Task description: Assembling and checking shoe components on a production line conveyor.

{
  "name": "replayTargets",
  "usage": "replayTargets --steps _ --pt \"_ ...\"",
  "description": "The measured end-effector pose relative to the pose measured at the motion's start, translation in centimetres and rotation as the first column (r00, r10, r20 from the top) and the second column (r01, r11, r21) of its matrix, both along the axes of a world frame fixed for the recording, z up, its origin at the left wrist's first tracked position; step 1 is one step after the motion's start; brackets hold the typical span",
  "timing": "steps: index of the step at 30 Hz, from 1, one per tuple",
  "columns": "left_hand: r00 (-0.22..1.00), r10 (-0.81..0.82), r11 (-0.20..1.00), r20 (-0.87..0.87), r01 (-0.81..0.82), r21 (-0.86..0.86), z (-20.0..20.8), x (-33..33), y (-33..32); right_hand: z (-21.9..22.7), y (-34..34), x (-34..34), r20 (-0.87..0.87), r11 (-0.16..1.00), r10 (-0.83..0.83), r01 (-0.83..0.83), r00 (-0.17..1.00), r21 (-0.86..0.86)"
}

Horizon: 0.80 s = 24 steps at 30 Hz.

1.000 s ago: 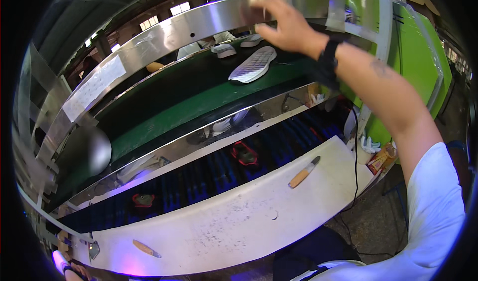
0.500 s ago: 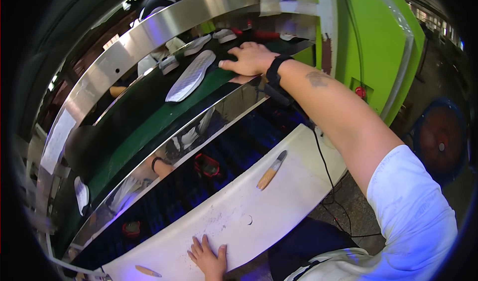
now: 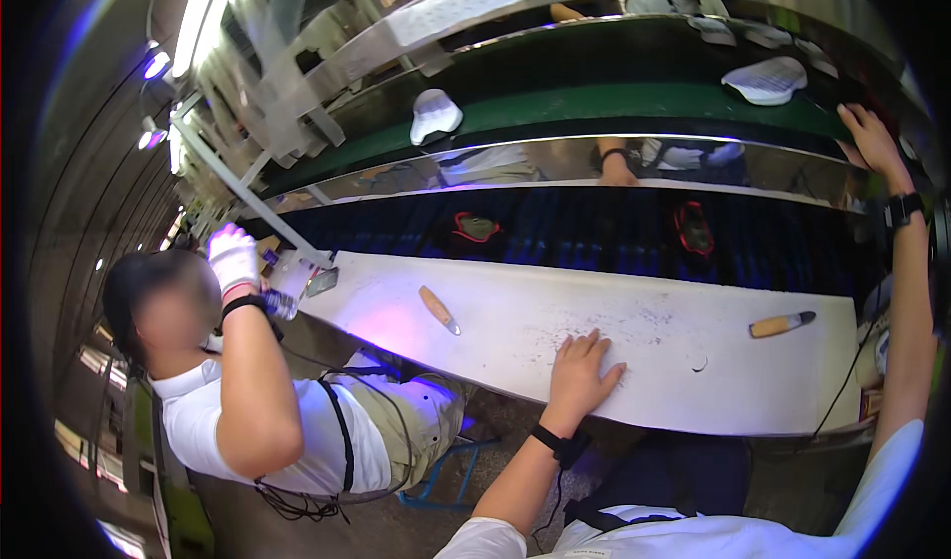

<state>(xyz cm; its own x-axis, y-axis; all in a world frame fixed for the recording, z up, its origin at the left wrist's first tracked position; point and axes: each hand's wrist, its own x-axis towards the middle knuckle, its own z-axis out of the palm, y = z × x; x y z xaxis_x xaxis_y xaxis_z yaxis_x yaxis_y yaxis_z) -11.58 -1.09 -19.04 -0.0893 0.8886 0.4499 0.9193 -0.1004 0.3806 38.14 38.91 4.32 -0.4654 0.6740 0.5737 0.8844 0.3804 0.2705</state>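
Two hands spread, both empty.
Left hand [image 3: 580, 371] lies flat, fingers splayed, on the white worktop [image 3: 634, 336]. Right hand [image 3: 872, 138] is open at the green conveyor belt [image 3: 614, 103], just beside a white shoe sole [image 3: 768, 79]. A wooden-handled knife [image 3: 780, 325] lies between them.

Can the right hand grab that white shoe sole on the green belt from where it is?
Probably yes. The right hand is stretched up by the green belt, and the white shoe sole lies a short way off with nothing between them.
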Motion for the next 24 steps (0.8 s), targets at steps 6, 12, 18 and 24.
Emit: replayTargets --steps 6,12,18,24 --pt "1.0 0.023 0.998 0.012 -0.022 -0.052 0.3 -0.1 -0.1 0.7 -1.5 -1.6 -0.481 0.976 -0.181 0.096 0.858 -0.196" --pt "1.0 0.023 0.999 -0.003 -0.023 -0.031 0.0 -0.1 0.2 0.6 -2.2 -2.2 -0.471 0.982 -0.176 0.12 0.865 -0.146" --pt "0.999 0.03 0.999 0.017 -0.03 -0.011 0.1 0.1 0.0 0.4 -1.8 -2.0 -0.441 0.978 -0.202 0.162 0.874 -0.128" --pt "0.999 0.027 0.999 0.017 -0.027 -0.032 0.1 0.2 0.1 0.0 -1.4 -1.6 -0.465 0.982 -0.185 0.15 0.866 -0.111"
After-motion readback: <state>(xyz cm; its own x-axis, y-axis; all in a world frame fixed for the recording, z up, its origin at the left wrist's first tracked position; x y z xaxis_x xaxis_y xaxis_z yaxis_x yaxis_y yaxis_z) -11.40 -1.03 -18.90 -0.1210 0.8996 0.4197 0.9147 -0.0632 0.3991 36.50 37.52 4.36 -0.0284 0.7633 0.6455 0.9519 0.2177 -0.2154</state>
